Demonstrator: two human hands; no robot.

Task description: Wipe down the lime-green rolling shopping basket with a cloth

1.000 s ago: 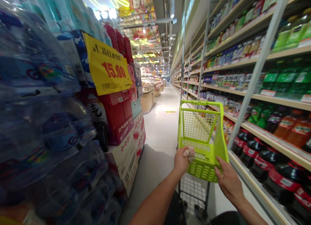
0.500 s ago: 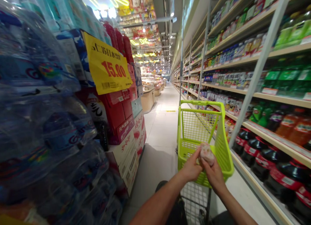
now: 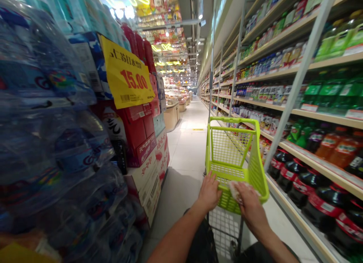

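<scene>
A bright green shopping cart [image 3: 234, 121] with an upper plastic basket stands in front of me. My left hand [image 3: 210, 191] is closed over the left part of the basket's near edge. Under the fingers of my right hand [image 3: 251, 204] is a crumpled whitish cloth [image 3: 235, 190], held against the right part of the same edge. My palm and fingers cover much of the cloth. The cart's basket floor [image 3: 227, 172] shows through its openwork.
Wrapped water bottles [image 3: 70, 149] and stacked drink cartons [image 3: 141, 179] rise close on the left, with a yellow price sign [image 3: 129, 75]. Shelves of drinks [image 3: 312, 111] line the right, large cola bottles [image 3: 306, 187] lowest. A pale tiled aisle [image 3: 190, 142] runs ahead.
My hands were together around the bunched cloth above the basket. They have parted: the left moved down-left onto the basket edge, the right brought the cloth down to the edge.
</scene>
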